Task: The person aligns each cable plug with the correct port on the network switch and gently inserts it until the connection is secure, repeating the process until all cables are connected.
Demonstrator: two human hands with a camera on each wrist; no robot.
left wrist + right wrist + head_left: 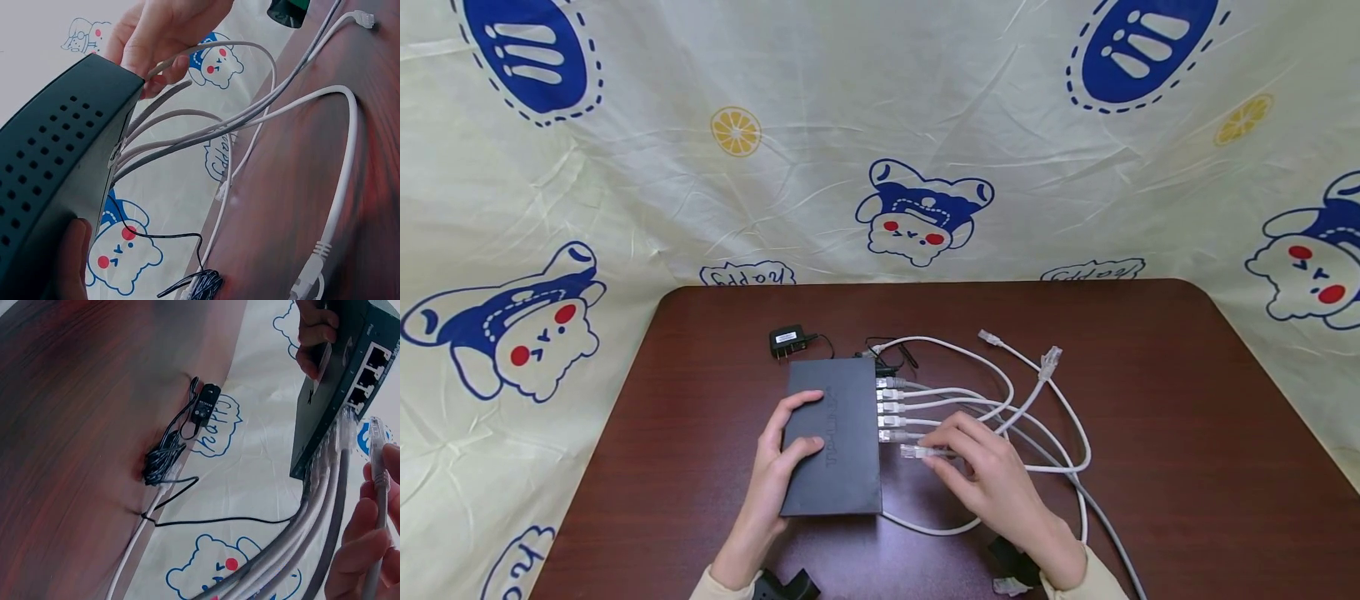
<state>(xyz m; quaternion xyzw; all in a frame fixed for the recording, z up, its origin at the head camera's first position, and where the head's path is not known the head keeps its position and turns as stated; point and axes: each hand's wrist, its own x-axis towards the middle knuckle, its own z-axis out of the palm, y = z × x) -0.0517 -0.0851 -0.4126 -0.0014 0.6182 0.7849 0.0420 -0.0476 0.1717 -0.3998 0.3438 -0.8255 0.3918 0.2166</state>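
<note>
A dark network switch [850, 487] is held by my left hand [771, 475], its thumb and a finger on the top face and other fingers underneath. Several Ethernet plugs [891, 408] sit in a row in the switch's right side, their cables running off to the right. My right hand [988, 471] pinches another Ethernet cable just behind its clear plug [913, 452]. That plug points at the port side and stands apart from it. In the right wrist view, 3 empty ports [369, 376] show beside the filled ones.
A black power adapter [788, 340] and its bundled thin cord [164, 459] lie behind the switch. Loose cable ends [1049, 363] rest at the back right. Cables loop across the brown table [1187, 467]. A patterned sheet [805, 192] hangs behind.
</note>
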